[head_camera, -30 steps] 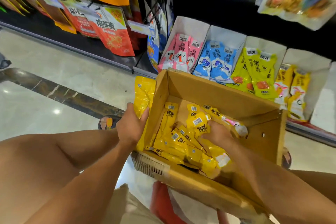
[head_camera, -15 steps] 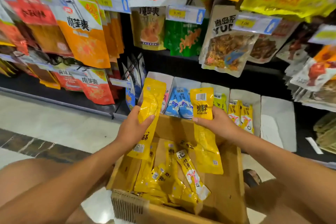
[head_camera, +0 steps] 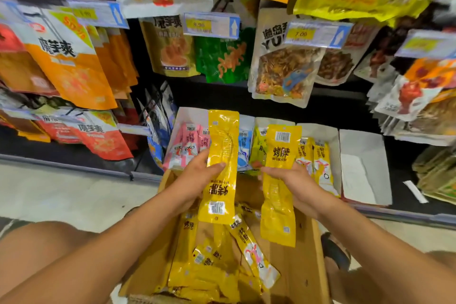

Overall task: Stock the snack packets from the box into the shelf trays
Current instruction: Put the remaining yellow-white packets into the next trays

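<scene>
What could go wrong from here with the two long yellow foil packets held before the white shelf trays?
1. The left hand holds the left yellow foil packet barcode down, while the right hand holds the right yellow foil packet barcode up; they may be stocked facing opposite ways.
2. The white tray of lime-green packets stands right beside the white tray of yellow packets; a packet might land in the wrong one.

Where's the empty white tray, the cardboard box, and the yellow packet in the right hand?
empty white tray (head_camera: 361, 170): head view, its bare inside.
cardboard box (head_camera: 302, 266): head view, bare floor near its right wall.
yellow packet (head_camera: 281, 153) in the right hand (head_camera: 296, 181): head view, its printed upper half.
</scene>
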Available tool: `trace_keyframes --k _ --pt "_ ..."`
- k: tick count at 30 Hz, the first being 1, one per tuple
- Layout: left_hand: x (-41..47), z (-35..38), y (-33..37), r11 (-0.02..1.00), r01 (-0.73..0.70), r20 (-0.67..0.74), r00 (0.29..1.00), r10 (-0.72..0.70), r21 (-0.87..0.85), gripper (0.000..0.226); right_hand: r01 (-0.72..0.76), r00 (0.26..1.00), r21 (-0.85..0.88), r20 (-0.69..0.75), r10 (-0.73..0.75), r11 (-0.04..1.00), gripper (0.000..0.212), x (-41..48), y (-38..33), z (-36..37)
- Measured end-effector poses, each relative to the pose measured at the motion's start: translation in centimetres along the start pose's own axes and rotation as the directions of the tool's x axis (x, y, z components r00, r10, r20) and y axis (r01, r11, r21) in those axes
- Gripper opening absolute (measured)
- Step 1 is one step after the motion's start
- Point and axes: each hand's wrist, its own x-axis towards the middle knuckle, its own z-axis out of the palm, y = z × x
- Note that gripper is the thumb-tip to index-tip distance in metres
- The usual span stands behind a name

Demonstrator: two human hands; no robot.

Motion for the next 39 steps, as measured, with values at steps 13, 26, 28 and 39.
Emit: trace_keyframes --k 13,26,28,39 --pt "1.4 1.9 -0.7 0.992 0.1 0.201 0.973 -0.115 0.082 0.041 0.026 0.999 0.099 -0.035 -0.022 0.995 0.047 2.7 0.5 1.0" --pt "1.8 -0.7 -1.3 0.773 0.634 0.307 0.741 -0.598 -0.024 0.092 0.25 0.955 -0.263 -0.092 -0.282 0.932 0.051 1.6 -0.1 1.1" --pt "1.7 -0.5 -1.5 0.74 0.666 0.327 0.723 -0.609 -0.095 0.085 0.284 0.955 -0.285 -0.001 -0.296 0.916 0.036 1.4 -0.1 1.3" --pt "3.1 -2.0 -1.3 0.78 0.599 0.018 0.795 -0.606 -0.18 0.018 0.327 0.937 -0.443 0.271 -0.222 0.835 0.036 2.0 -0.6 -0.7"
